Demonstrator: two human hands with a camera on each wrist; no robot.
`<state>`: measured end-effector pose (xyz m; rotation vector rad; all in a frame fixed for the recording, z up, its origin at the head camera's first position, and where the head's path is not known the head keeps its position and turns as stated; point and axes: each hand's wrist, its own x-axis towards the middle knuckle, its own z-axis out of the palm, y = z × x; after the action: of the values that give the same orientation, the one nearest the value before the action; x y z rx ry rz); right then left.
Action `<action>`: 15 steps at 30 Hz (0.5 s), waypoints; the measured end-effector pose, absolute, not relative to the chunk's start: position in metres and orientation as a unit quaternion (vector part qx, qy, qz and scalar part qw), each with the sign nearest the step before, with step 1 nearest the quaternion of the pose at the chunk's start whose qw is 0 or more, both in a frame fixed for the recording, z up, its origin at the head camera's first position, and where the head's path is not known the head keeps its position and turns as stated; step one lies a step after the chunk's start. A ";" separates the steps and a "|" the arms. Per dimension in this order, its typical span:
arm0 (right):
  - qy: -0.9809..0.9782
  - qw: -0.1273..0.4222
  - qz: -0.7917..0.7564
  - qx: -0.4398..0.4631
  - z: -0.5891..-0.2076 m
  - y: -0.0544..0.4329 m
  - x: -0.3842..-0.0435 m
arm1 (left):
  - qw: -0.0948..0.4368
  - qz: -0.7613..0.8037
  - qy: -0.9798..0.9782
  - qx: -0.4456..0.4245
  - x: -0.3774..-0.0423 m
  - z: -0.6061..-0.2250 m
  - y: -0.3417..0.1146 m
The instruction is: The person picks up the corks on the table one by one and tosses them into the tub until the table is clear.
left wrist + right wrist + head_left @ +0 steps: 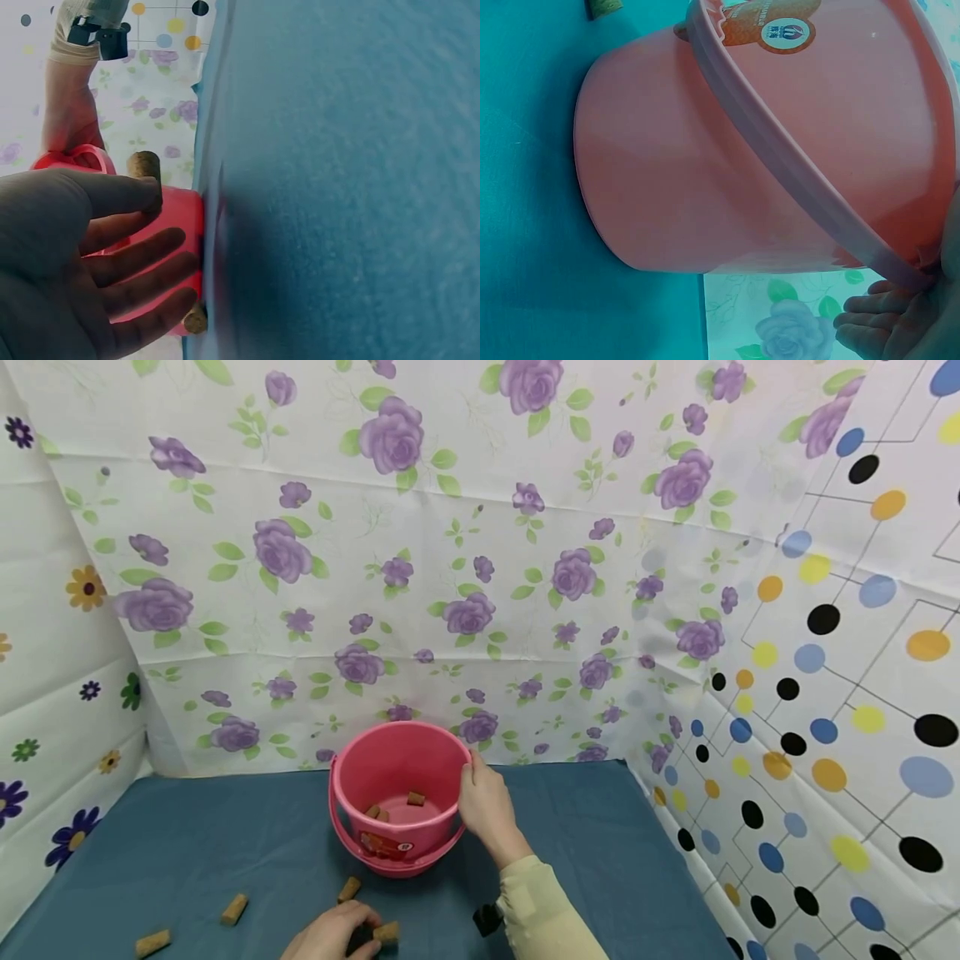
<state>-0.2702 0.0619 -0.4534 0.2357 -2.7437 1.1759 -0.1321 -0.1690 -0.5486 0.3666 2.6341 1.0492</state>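
A pink bucket (397, 852) stands upright on the blue cloth, its handle hanging down in front. My right hand (486, 806) holds the bucket's right rim; in the right wrist view its fingers (870, 322) show beside the handle's end. Low in the head view, my left hand (335, 933) pinches a cork (387, 932) between thumb and finger. The left wrist view shows this cork (145, 165) at the thumb tip, with the other fingers spread. Inside the bucket lie a cork (416, 798) and a couple more (377, 812) near the front wall.
One cork (349, 889) lies just in front of the bucket. Further left on the blue cloth (247, 827) are two others, a nearer cork (153, 943) and a farther cork (234, 909). Flowered sheeting (420, 610) rises behind, dotted sheeting (825, 735) on the right.
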 end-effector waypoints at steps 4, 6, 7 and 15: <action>-0.912 0.077 0.395 0.081 -0.453 0.062 -0.270 | 0.109 0.380 0.909 0.129 -0.128 -0.542 -0.170; -0.912 0.075 0.394 0.081 -0.453 0.062 -0.270 | 0.098 0.390 0.906 0.129 -0.127 -0.536 -0.170; -0.912 0.075 0.394 0.082 -0.453 0.062 -0.270 | 0.096 0.395 0.905 0.128 -0.126 -0.533 -0.169; -0.911 0.082 0.394 0.084 -0.455 0.062 -0.271 | 0.023 0.412 0.899 0.147 -0.121 -0.504 -0.169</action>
<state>-0.2705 0.0621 -0.4548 0.2516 -2.7236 1.1788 -0.1209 -0.1687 -0.5037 0.4566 2.7840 1.2755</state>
